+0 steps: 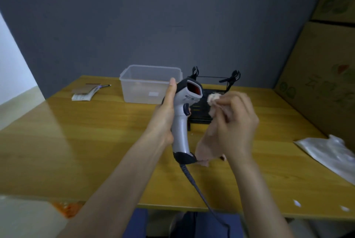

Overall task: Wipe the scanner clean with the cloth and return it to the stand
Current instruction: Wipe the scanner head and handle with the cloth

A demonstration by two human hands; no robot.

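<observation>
1. A small pad of paper (83,93) with a pen (104,85) lies flat at the far left of the glossy wooden table (76,141).
2. A clear, rigid plastic tub (148,84) stands behind.
3. The left hand (165,111) wraps the smooth grey scanner (183,120) upright above the table, thumb straight along its head, fingers curled behind the handle.
4. The black wire stand (213,92) sits just behind.
5. The right hand (234,120) pinches a soft pinkish cloth (207,141), bunched at the fingertips beside the scanner's red window.
6. A crinkled plastic bag (330,153) lies at the right.
</observation>
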